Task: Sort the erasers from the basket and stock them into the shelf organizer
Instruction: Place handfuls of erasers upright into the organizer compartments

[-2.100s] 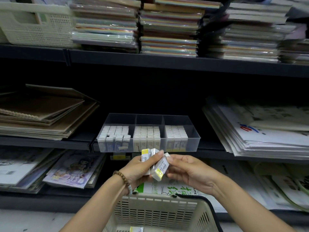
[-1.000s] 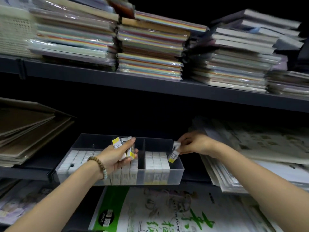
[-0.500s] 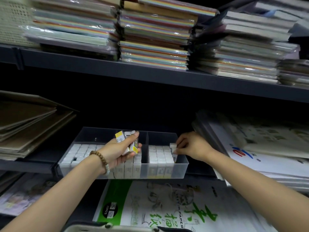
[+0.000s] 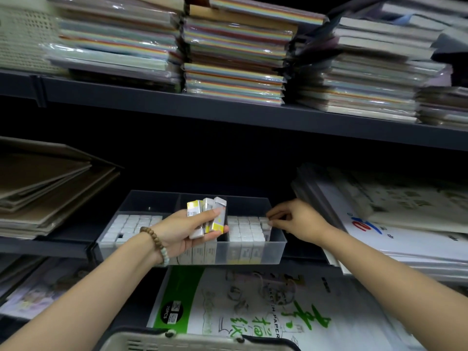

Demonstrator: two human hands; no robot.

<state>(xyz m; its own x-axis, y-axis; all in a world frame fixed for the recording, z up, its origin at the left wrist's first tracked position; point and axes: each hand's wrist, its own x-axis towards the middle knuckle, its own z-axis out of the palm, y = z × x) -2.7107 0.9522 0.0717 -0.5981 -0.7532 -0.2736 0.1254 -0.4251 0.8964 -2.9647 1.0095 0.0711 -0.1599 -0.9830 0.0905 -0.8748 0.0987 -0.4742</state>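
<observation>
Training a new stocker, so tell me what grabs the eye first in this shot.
The left hand, mid-frame, grips a fan of yellow-labelled erasers in front of the clear shelf organizer. Beside it the right hand pinches a single eraser at the right edge of the organizer's right compartment. Above, rainbow-edged paper stacks crowd the upper shelf.

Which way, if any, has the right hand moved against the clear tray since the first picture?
Yes: the right hand moved from in front of the tray up to its right compartment, pinching an eraser there.
</observation>
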